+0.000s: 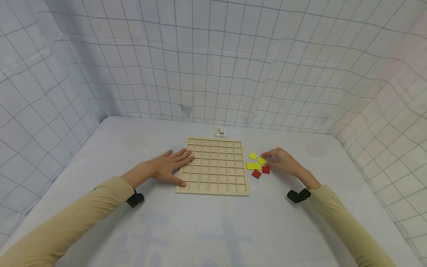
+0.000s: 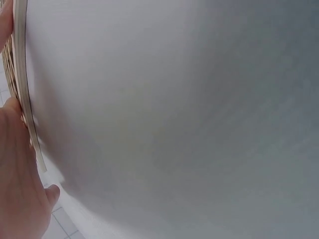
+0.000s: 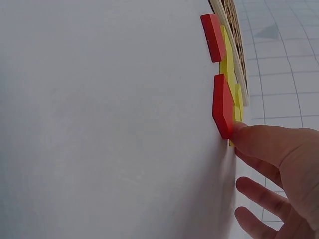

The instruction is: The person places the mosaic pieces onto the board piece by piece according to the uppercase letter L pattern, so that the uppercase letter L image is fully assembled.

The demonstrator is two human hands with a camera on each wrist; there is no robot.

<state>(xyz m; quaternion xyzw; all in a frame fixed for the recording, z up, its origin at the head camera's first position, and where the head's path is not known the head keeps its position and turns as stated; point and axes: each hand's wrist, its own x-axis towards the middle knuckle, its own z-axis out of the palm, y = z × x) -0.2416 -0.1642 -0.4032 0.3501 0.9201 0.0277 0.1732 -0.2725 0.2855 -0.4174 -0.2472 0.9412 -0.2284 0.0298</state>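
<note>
A square wooden grid board [image 1: 213, 192] lies flat on the white-covered table. My left hand [image 1: 171, 166] rests across its left edge, fingers spread and straight. To the right of the board, my right hand [image 1: 284, 163] pinches a yellow square tile [image 1: 261, 161] between thumb and forefinger. Another yellow tile [image 1: 252, 156] lies just behind it, and two more sit side by side by the board's right edge. Two red tiles lie in front, one [image 1: 256, 174] turned at an angle, the other [image 1: 265, 170] close under my thumb. In the right wrist view, my thumb [image 3: 259, 142] reaches right beside a red tile [image 3: 222, 107].
A small card [image 1: 221, 132] with a printed grid and coloured squares lies behind the board. White cloth walls [image 1: 207, 74] with dark grid lines enclose the table's back and sides. Each wrist wears a black device, the right one [image 1: 298, 195] near the sleeve cuff.
</note>
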